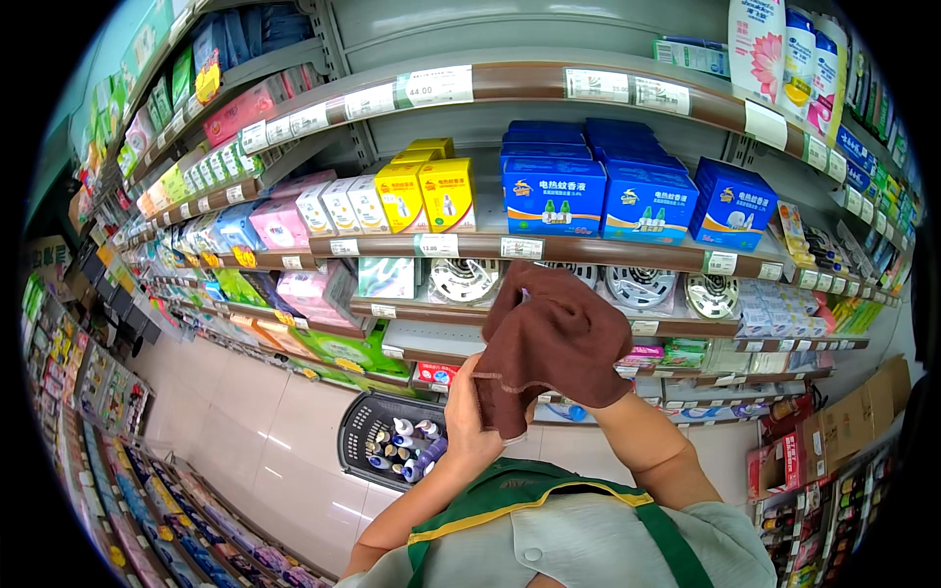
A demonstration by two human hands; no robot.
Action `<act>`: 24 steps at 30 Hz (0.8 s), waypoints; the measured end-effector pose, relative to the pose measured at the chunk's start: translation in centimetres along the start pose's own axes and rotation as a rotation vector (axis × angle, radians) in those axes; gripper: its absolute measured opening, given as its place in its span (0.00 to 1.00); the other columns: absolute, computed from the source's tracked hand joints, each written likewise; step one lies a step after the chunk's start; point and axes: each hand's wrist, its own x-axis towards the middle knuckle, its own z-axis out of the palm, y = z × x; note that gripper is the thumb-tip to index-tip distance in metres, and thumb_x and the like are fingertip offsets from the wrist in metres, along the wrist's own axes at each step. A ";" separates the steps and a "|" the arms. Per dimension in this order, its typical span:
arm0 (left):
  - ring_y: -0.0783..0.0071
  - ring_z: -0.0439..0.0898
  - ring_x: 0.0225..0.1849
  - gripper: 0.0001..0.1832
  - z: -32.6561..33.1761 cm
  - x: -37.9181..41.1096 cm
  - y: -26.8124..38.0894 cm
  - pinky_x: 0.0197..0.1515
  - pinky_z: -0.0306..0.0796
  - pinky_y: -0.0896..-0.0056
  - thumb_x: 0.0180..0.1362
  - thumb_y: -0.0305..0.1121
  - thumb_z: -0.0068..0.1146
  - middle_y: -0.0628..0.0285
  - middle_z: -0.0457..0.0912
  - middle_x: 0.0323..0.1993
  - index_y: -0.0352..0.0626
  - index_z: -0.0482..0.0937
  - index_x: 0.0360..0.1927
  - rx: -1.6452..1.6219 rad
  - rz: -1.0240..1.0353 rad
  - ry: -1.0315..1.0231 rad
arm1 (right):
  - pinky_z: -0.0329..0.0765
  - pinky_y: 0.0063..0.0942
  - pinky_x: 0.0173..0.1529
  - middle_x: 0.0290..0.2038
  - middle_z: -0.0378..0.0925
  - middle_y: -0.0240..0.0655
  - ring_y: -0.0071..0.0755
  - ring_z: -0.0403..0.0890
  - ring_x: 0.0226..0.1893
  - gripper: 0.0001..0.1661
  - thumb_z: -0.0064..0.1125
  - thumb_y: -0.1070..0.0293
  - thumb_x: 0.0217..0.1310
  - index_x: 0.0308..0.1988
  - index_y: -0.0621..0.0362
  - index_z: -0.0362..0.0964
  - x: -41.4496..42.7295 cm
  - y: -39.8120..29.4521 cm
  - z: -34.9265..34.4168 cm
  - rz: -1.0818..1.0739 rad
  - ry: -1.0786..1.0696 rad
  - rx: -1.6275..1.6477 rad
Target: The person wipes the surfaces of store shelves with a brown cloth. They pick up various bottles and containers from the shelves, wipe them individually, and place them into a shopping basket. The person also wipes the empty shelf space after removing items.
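Note:
A brown cloth [548, 331] hangs in loose folds between my hands, in front of the lower shelves. My left hand [467, 411] grips the cloth's lower left edge, with something pale showing just under it. The cloth drapes over my right hand [588, 386] and hides nearly all of it, so its fingers cannot be made out. Beyond the cloth, blue boxes of mosquito repellent liquid [555, 195] stand in stacked rows, with yellow boxes [448, 195] to their left. Round, wrapped mosquito-coil holders [464, 279] lie on the shelf below.
A dark plastic basket [356, 434] holding several bottles stands on the tiled floor at left. Shampoo bottles [756, 44] stand at upper right. Open cardboard boxes [831, 441] are at lower right. Brown shelf edges [514, 79] with price tags run across the view; packed shelves flank both sides.

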 end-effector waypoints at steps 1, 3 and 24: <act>0.54 0.76 0.48 0.42 0.0 0.0 -0.2 0.48 0.71 0.63 0.39 0.31 0.75 0.49 0.75 0.47 0.35 0.63 0.58 0.000 0.009 0.010 | 0.72 0.27 0.55 0.52 0.73 0.45 0.36 0.76 0.53 0.23 0.61 0.81 0.55 0.52 0.62 0.69 -0.3 0.1 0.3 -0.043 0.047 -0.009; 0.55 0.77 0.47 0.44 -0.1 0.0 -0.3 0.48 0.71 0.63 0.38 0.32 0.75 0.50 0.75 0.47 0.35 0.63 0.59 0.004 0.027 0.032 | 0.72 0.29 0.54 0.51 0.73 0.47 0.40 0.76 0.52 0.27 0.65 0.77 0.52 0.53 0.62 0.68 -0.8 0.0 1.0 -0.024 0.119 0.023; 0.70 0.80 0.44 0.32 -7.4 6.0 0.0 0.47 0.74 0.68 0.57 0.43 0.63 0.51 0.78 0.50 0.32 0.69 0.60 -0.602 -0.391 -0.320 | 0.77 0.36 0.49 0.44 0.76 0.42 0.40 0.80 0.44 0.25 0.50 0.53 0.62 0.50 0.61 0.68 -7.5 5.2 2.7 0.606 -0.483 0.746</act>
